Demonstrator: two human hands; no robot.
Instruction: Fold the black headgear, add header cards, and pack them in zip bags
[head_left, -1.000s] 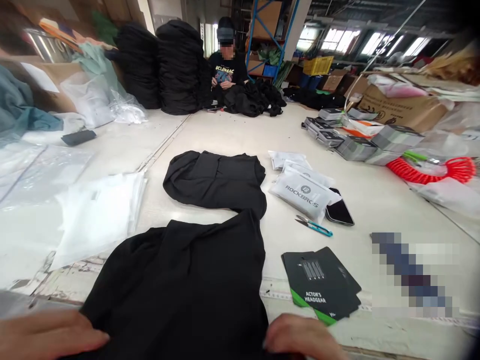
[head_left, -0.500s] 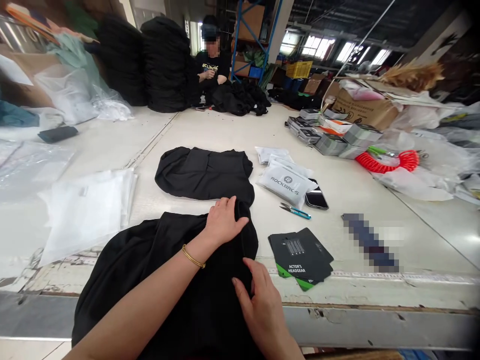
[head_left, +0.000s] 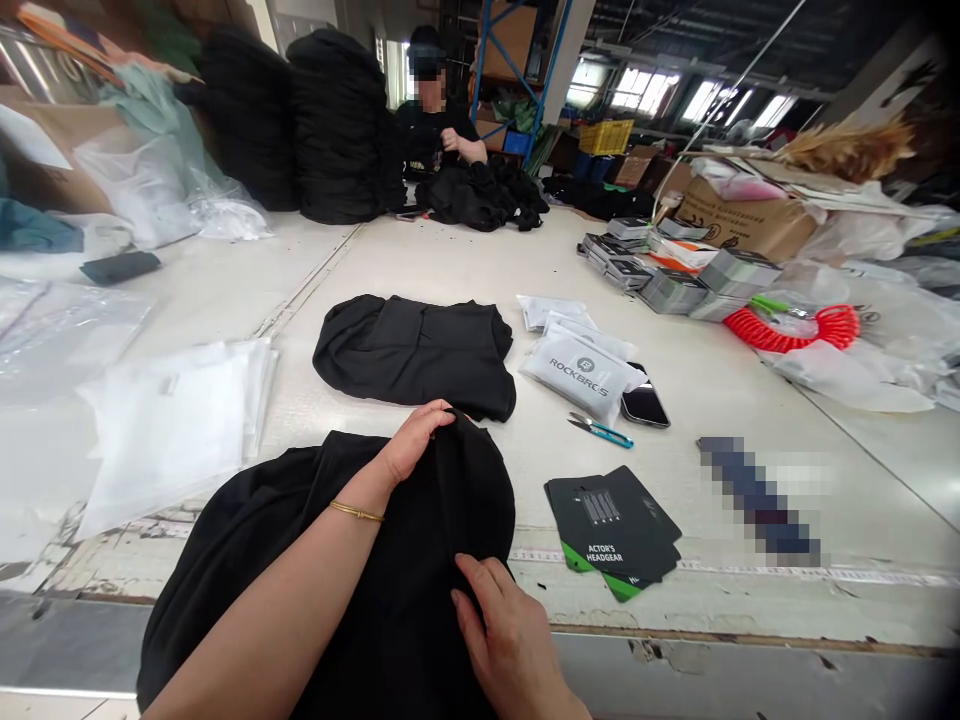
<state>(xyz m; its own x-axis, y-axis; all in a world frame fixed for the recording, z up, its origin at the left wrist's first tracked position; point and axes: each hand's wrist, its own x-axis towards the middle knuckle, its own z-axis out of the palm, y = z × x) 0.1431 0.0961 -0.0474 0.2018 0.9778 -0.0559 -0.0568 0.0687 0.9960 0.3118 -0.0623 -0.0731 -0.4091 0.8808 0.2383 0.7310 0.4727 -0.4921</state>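
A black fabric piece (head_left: 375,590) lies bunched at the table's front edge and hangs toward me. My left hand (head_left: 417,440), a gold bangle on its wrist, is closed on the fabric's far edge and lifts a fold there. Lower down along that same fold, my right hand (head_left: 504,620) pinches the fabric between thumb and fingers. Just beyond lies a second black fabric piece (head_left: 412,350), folded flat. To the right are dark cards (head_left: 611,535) printed "ACTOR'S HEADGEAR".
Thread snips (head_left: 604,432), a phone (head_left: 646,398) and white ROCKBROS pouches (head_left: 579,372) lie right of centre. Clear plastic bags (head_left: 172,420) are at left. A person (head_left: 435,120) handles black cloth at the far side, beside tall black fabric stacks (head_left: 341,130).
My left hand has shifted left, drawing the fabric's edge into a raised fold. My right hand has moved slightly left and down onto the fabric. The person opposite has raised their hands.
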